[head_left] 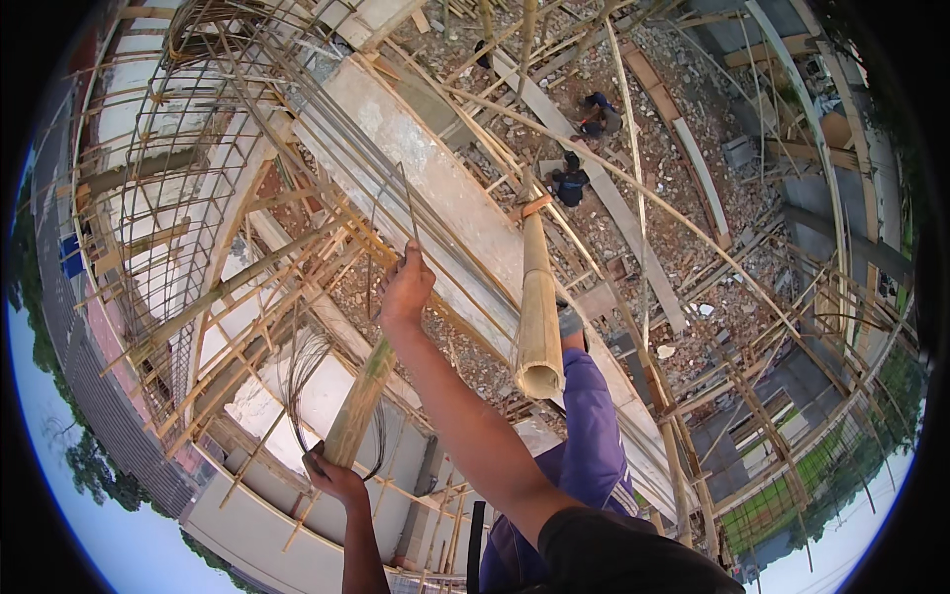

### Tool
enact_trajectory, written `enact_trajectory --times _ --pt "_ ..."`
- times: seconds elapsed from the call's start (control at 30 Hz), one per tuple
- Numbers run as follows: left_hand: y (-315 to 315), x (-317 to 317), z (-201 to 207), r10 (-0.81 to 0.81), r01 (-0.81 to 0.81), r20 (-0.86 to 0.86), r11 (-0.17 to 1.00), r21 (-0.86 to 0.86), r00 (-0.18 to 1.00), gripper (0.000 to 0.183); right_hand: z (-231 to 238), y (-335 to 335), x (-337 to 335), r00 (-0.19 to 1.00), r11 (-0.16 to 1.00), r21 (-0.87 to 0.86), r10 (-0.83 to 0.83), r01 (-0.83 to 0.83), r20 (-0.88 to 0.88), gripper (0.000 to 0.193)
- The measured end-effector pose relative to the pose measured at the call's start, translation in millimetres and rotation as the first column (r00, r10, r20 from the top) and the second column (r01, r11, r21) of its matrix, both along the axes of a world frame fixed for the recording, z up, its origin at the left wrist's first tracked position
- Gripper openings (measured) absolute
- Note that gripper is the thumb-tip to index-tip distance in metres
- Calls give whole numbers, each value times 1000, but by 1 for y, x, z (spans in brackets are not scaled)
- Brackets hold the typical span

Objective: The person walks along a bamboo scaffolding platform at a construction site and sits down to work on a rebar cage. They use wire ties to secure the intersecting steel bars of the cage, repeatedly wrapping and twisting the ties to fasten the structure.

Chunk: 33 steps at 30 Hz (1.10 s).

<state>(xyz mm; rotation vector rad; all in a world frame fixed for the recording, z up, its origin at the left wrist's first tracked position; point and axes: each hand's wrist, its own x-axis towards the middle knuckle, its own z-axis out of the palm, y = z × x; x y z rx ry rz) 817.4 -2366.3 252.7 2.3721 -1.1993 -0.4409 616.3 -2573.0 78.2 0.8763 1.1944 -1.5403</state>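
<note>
Tan bamboo pole [360,406], dark wire coil [293,391], brown rod [411,210], purple trousers [591,436] with white stripes, black sleeve [623,554]

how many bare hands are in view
2 clearly: the left hand, low, at a slanting bamboo pole; the right hand, higher, holding a thin rod. Hands of the people below are too small to tell.

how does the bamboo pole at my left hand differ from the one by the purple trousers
The right pole shows its hollow end; the left pole shows no opening. The left pole slants in the picture; the right pole runs nearly straight up it. The left pole reaches your left hand; the right pole lies apart from it. Both are tan bamboo.
</note>
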Motion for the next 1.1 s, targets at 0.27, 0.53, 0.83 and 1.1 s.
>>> enact_trajectory --times 0.27,0.53,0.83,1.1 --pt "-2 0 2 -1 1 12 1000 22 1000 35 7 -32 -4 985 994 -22 102 -107 -142 41" --pt "6 10 0 -10 10 8 1000 14 1000 32 0 8 -22 974 985 17 171 -171 -150 48" --pt "-3 3 8 -98 96 90 995 29 991 26 13 2 -27 936 952 99 303 -290 -177 44" --pt "-11 18 9 -243 239 152 970 45 958 17 34 -95 -13 824 885 209 465 -417 -325 43"
